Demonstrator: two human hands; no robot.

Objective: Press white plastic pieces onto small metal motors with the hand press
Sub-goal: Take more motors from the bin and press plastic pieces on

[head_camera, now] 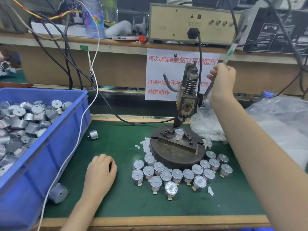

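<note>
The hand press [186, 104] stands on a round dark base [176, 155] at the middle of the green mat. One small metal motor [179, 133] sits upright in the fixture under the ram. My right hand [222, 79] is raised and shut on the press lever [229, 52], which points up and to the right. My left hand [101, 170] rests on the mat with curled fingers, left of the base, holding nothing that I can see. Small white plastic pieces [145, 146] lie loose against the base's left side.
Several motors [180, 174] stand in a cluster before the base. A blue bin [50, 147] of motors fills the left side, with stray motors [93, 135] beside it. Clear plastic bags [280, 120] lie at the right. Cables [78, 77] hang from the shelf behind.
</note>
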